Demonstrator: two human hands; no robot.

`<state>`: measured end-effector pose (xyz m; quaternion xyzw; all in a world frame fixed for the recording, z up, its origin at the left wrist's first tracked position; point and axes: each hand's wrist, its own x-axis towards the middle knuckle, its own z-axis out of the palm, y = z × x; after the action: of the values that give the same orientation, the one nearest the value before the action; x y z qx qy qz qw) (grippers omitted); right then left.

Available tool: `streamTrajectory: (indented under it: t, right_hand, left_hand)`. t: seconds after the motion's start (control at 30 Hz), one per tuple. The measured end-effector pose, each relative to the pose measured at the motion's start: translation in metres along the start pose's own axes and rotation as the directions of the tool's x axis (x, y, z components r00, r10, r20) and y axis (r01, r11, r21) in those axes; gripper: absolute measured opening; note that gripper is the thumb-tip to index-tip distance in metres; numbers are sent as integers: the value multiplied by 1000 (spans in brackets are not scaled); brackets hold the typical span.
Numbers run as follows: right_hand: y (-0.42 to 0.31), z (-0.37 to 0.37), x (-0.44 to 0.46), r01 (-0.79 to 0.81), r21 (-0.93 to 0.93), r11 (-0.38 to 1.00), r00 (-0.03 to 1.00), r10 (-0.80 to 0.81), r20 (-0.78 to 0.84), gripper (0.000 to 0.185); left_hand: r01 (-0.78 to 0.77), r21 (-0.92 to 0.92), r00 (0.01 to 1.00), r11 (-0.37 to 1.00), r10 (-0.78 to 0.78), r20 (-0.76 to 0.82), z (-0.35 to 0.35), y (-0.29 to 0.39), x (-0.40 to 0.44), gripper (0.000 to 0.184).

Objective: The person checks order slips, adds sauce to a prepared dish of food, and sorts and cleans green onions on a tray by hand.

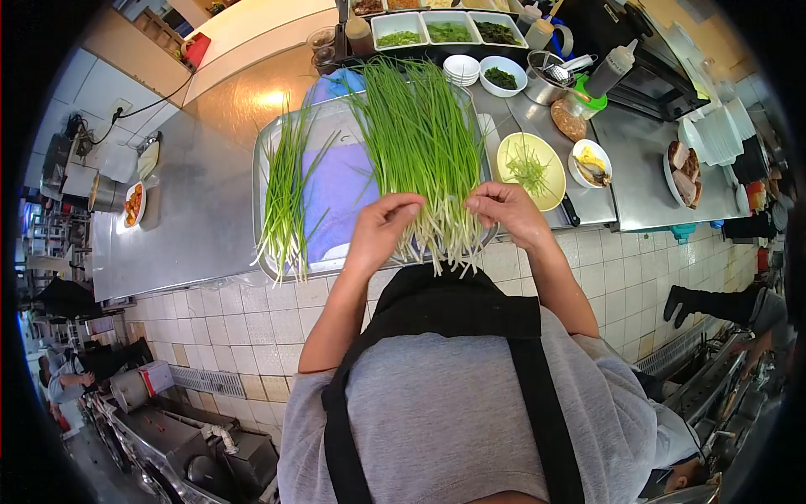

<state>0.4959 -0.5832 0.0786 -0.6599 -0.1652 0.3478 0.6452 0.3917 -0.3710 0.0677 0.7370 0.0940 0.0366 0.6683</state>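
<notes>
A large bundle of thin scallions (424,126) lies across a metal tray (260,155), green tops away from me and white ends toward me. A smaller bunch of scallions (288,185) rests on the tray's left side, with a blue-purple sheet (340,189) showing between. My left hand (388,228) is at the left edge of the large bundle's white ends, thumb and forefinger pinched together. Over the bundle's right edge, my right hand (510,212) is also closed in a pinch. What either pinch holds is too small to make out.
Right of the tray sit a yellow bowl (506,160) with green trimmings, a knife (571,210) and a white bowl (578,172) of scraps. Containers of chopped greens (449,32) line the back. A dish of red food (134,205) stands far left. Other people are at the sides.
</notes>
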Motion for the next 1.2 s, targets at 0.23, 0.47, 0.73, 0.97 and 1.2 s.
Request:
streamTrajectory:
  t: [0.23,0.47,0.73,0.97,1.2]
  right_hand:
    - [-12,-3,-13,-32,202,979,993,7,122,18]
    - [-1,-17,-14,-7,37,999,993,3,118,15]
    - [-12,-27,-28,97,3,995,995,-97,8,13]
    - [-10,-17,-30,17,-68,998,999,-14,42,14]
    - [0,-23,-22,-1,53,999,999,-1,34,15]
  left_hand:
    - [350,-465,930,813,-240,279,50,17,13,29]
    - [258,-454,961,853,-176,215,71,24,23,26]
    - [203,-687,978,698,-175,111,66,32,30,18]
    - [152,-712,988,686,-129,87,70,33,32,20]
    - [163,-754,987,637,-106,124,69,37,28,29]
